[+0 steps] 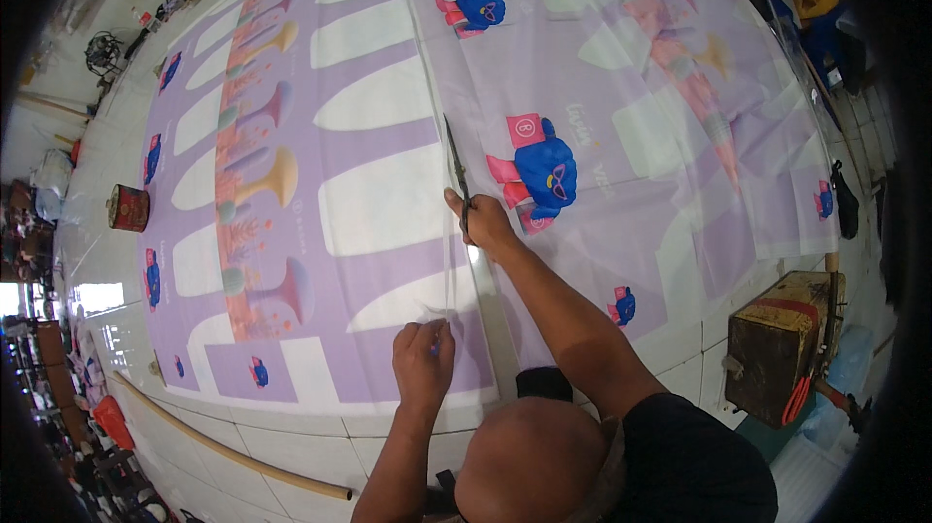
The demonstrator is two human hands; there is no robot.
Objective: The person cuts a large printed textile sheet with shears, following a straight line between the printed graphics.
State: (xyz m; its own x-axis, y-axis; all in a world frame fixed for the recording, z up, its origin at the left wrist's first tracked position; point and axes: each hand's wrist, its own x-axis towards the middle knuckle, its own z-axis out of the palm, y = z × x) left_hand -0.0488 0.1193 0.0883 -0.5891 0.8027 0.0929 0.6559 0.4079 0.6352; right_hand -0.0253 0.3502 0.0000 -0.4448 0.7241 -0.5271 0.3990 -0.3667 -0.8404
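Observation:
My right hand point(485, 227) grips black-handled scissors point(457, 156), whose blades point away from me along the fabric's cut edge. Nearer to me, my left hand point(424, 360) is closed in a pinch on a thin white strip point(449, 280) at that edge. Under both hands lies a large printed fabric sheet point(374, 188), lilac with white arched shapes and an orange-pink border. To its right, a thinner, see-through layer of printed fabric point(612, 164) with blue furry figures lies partly folded over. Between the two, by my right wrist, a pale tile strip point(493, 314) shows.
A rusty tin point(129, 207) stands on the fabric's left edge. On the tiled floor, a long wooden pole point(233, 438) lies at the near left. A worn brown box point(784, 348) with a red-handled tool point(796, 401) sits at the right. A small fan point(103, 54) is far left.

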